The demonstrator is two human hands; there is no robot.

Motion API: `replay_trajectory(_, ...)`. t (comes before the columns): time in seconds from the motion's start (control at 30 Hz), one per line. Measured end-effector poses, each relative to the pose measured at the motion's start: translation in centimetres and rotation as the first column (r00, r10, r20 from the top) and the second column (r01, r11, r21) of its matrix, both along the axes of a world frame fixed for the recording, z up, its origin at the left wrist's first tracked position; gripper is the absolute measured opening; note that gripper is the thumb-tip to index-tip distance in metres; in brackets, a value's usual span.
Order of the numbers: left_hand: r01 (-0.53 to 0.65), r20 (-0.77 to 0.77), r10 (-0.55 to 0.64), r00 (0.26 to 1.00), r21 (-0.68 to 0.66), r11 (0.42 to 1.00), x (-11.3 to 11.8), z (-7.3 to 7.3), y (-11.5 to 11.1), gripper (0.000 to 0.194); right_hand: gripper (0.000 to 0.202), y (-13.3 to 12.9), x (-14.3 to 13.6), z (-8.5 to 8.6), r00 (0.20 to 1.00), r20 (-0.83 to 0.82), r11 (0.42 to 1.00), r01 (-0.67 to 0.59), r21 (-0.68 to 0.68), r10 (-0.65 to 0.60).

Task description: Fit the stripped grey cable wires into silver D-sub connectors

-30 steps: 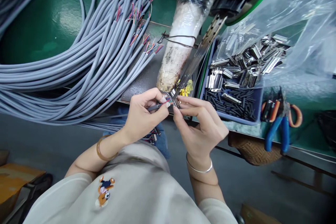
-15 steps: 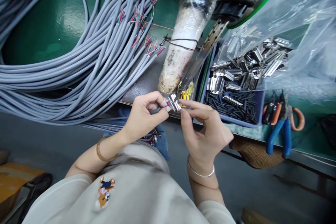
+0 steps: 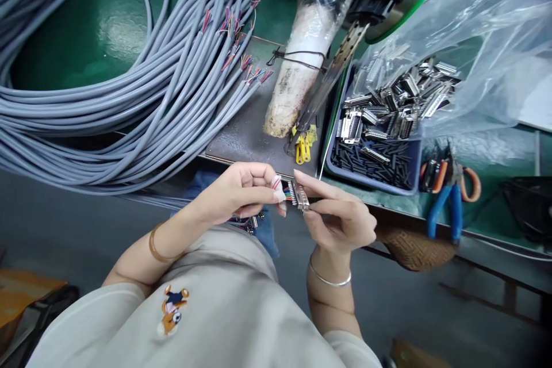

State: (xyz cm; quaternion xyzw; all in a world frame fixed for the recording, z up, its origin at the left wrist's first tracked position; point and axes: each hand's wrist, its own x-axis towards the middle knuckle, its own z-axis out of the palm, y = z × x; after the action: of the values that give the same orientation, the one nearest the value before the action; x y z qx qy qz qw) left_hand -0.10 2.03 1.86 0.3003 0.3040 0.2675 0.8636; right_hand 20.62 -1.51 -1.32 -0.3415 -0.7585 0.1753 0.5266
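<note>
Connector [image 3: 298,195], likely light, stiff, best held by its shell [image 3: 302,199]; right hand [image 3: 342,219] pinches it; left hand [image 3: 241,192], just beside, pinches its wires [image 3: 287,192].

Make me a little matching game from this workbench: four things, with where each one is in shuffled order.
1. Connector with coloured wires
2. Large grey cable bundle
3. Black tubes
4. Blue-handled pliers

A. Inside the blue bin
B. Right of the bin
C. Held in the right hand
D. Across the picture's left

Pairs: 1-C, 2-D, 3-A, 4-B

Pale shirt [image 3: 219,305], silver bangle [image 3: 332,284]
</note>
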Motion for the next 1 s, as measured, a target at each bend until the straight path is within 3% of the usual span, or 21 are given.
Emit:
replay_trajectory(0.1,0.002,-0.016,-0.001,1.0,0.047,0.999,-0.2,0.2,-0.8,0.04,0.012,-0.2,-0.5,-0.3,0.999,0.039,1.0,0.029,0.01,-0.029)
replay_trajectory(0.2,-0.145,-0.067,0.157,0.985,0.166,0.976,-0.2,0.5,-1.6,0.038,0.015,-0.5,-1.5,-0.3,0.99,0.051,0.991,0.133,0.033,-0.134)
replay_trajectory(0.27,-0.246,-0.051,0.269,0.962,0.269,0.931,-0.2,0.5,-2.0,0.037,0.013,-0.6,-2.2,0.0,0.977,0.004,0.977,0.211,-0.02,-0.211)
replay_trajectory(0.37,-0.306,0.003,0.34,0.94,0.442,0.843,-0.2,0.1,-2.5,0.019,0.016,-0.5,-3.1,0.7,0.951,-0.101,0.936,0.264,-0.234,-0.293)
replay_trajectory(0.5,-0.283,-0.002,0.412,0.911,0.723,0.63,0.0,-0.8,-2.7,0.005,0.024,-0.1,-3.2,1.5,0.942,-0.279,0.861,0.019,-0.509,-0.186)
replay_trajectory(0.57,-0.264,-0.032,0.45,0.892,0.772,0.578,0.3,-1.1,-2.7,0.007,0.026,-0.2,-2.9,1.7,0.946,-0.275,0.825,-0.012,-0.565,-0.175)
replay_trajectory(0.6,-0.267,-0.05,0.461,0.886,0.757,0.596,0.4,-1.2,-2.7,0.007,0.025,-0.3,-2.8,1.7,0.951,-0.224,0.823,0.049,-0.567,-0.211)
replay_trajectory(0.67,-0.297,-0.08,0.457,0.886,0.659,0.691,0.6,-1.3,-2.6,0.006,0.018,-0.4,-2.5,1.8,0.928,-0.081,0.838,0.288,-0.463,-0.363)
replay_trajectory(0.7,-0.315,-0.089,0.447,0.89,0.589,0.744,0.6,-1.3,-2.5,0.006,0.013,-0.4,-2.4,1.8,0.887,-0.041,0.836,0.417,-0.355,-0.46)
replay_trajectory(0.77,-0.346,-0.091,0.427,0.9,0.448,0.824,0.6,-1.5,-2.2,0.011,0.009,-0.2,-2.3,1.8,0.791,-0.147,0.805,0.588,-0.085,-0.593)
replay_trajectory(0.87,-0.367,-0.071,0.403,0.912,0.293,0.883,0.6,-1.8,-1.7,0.019,0.015,0.1,-2.3,1.5,0.751,-0.336,0.774,0.627,0.092,-0.569)
replay_trajectory(1.0,-0.358,-0.055,0.378,0.924,0.219,0.908,0.6,-2.0,-1.2,0.025,0.022,-0.6,-2.4,0.6,0.825,-0.193,0.84,0.543,0.007,-0.532)
